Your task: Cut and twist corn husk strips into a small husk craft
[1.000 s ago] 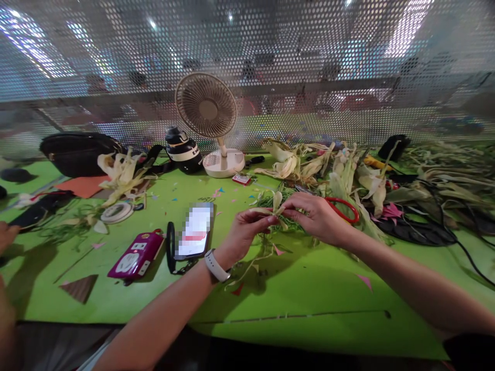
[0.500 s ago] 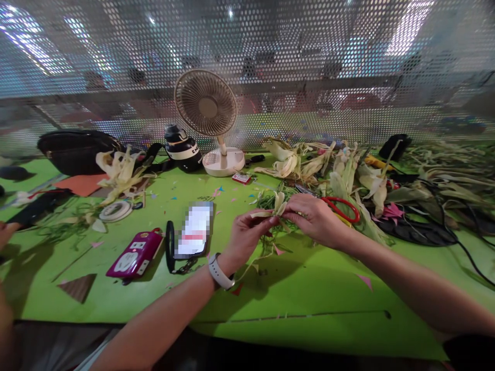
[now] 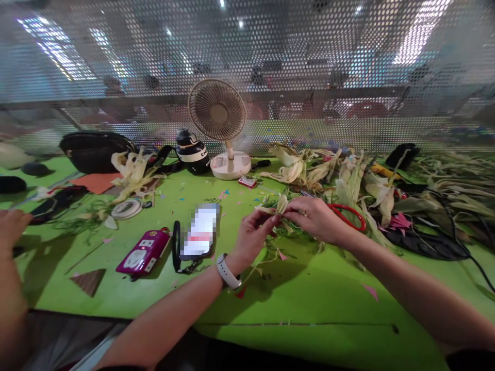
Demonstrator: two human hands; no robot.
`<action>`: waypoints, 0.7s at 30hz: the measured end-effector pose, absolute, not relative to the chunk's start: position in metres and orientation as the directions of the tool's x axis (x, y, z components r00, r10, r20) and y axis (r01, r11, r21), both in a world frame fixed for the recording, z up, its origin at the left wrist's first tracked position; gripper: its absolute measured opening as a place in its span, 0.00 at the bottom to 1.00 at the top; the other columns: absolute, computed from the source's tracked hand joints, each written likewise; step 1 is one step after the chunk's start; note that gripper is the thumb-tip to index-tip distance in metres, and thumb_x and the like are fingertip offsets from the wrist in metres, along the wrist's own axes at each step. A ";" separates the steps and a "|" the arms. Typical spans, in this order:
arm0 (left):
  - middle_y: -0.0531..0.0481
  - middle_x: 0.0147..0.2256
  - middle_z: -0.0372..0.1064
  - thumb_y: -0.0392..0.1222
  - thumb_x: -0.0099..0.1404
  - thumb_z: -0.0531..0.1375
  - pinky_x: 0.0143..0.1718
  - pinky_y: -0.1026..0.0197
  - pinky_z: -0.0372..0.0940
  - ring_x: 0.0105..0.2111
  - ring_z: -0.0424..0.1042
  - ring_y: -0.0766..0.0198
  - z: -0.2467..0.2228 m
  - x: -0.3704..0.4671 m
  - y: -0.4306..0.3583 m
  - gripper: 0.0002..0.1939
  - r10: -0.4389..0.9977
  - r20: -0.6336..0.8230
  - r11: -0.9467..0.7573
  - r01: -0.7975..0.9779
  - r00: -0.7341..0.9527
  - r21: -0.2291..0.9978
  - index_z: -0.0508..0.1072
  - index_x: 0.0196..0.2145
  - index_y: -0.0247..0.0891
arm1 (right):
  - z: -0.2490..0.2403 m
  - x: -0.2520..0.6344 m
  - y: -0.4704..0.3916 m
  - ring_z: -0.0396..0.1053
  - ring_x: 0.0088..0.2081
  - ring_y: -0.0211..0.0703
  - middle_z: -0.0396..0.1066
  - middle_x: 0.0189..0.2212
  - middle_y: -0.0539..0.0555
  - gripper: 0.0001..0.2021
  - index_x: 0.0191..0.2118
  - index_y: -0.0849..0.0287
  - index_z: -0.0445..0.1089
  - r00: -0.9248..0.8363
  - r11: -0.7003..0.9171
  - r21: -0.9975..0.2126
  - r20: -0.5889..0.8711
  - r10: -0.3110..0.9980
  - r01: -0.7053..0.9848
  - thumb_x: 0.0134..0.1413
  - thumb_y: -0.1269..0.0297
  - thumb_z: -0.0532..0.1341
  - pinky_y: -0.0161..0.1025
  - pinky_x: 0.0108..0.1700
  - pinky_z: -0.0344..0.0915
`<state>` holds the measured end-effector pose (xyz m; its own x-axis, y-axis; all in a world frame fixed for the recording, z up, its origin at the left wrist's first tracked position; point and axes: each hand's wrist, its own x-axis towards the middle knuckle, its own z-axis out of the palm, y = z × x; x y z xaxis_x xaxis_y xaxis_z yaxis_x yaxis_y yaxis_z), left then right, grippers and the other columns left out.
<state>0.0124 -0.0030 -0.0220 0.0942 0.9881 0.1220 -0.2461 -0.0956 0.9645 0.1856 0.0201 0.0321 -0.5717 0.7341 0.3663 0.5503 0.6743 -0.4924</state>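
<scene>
Both hands meet above the green table (image 3: 309,293) and pinch a small piece of pale corn husk (image 3: 279,205). My left hand (image 3: 252,238), with a white watch on its wrist, holds the husk's left end between thumb and fingers. My right hand (image 3: 315,219) grips the right end. Thin husk strips dangle below the hands toward the table. Red-handled scissors (image 3: 350,215) lie just behind my right hand, beside a tangle of green strands (image 3: 292,232).
A heap of corn husks (image 3: 348,175) covers the right back. A small fan (image 3: 218,126), a black bottle (image 3: 191,151), a black bag (image 3: 95,152), a phone (image 3: 199,231), a magenta case (image 3: 144,252) and tape (image 3: 126,208) stand left. Another person's hand (image 3: 11,229) rests at the left edge.
The view has shifted slightly, so everything sits a little further right. My hands stay together on the husk piece, fingers working it with small motions.
</scene>
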 end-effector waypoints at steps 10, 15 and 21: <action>0.52 0.27 0.69 0.46 0.54 0.66 0.24 0.69 0.61 0.27 0.69 0.69 -0.017 -0.008 0.024 0.12 0.987 0.161 -0.159 -0.248 -0.015 0.956 0.72 0.31 0.35 | 0.040 0.153 0.073 0.63 0.24 0.36 0.69 0.21 0.50 0.11 0.26 0.64 0.73 -0.622 0.495 -0.740 0.134 0.771 0.454 0.50 0.61 0.59 0.34 0.29 0.59; 0.53 0.26 0.66 0.47 0.55 0.64 0.22 0.68 0.59 0.26 0.66 0.70 -0.021 -0.002 0.020 0.13 0.987 0.160 -0.150 -0.263 0.015 0.953 0.70 0.31 0.35 | 0.029 0.156 0.060 0.64 0.26 0.39 0.71 0.23 0.51 0.14 0.29 0.63 0.75 -0.504 0.421 -0.743 0.131 0.854 0.520 0.50 0.57 0.59 0.35 0.30 0.59; 0.55 0.23 0.63 0.50 0.57 0.62 0.21 0.67 0.56 0.22 0.61 0.71 -0.024 0.005 0.017 0.14 0.986 0.165 -0.150 -0.260 0.035 0.954 0.67 0.30 0.36 | 0.022 0.158 0.046 0.66 0.29 0.40 0.73 0.26 0.52 0.13 0.31 0.62 0.75 -0.464 0.461 -0.681 0.197 0.864 0.569 0.53 0.58 0.58 0.37 0.35 0.60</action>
<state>0.0051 0.0165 -0.0235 0.0347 0.9857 0.1648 -0.2599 -0.1503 0.9539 0.1576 0.0456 0.0224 -0.4639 0.8637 0.1972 0.5690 0.4611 -0.6810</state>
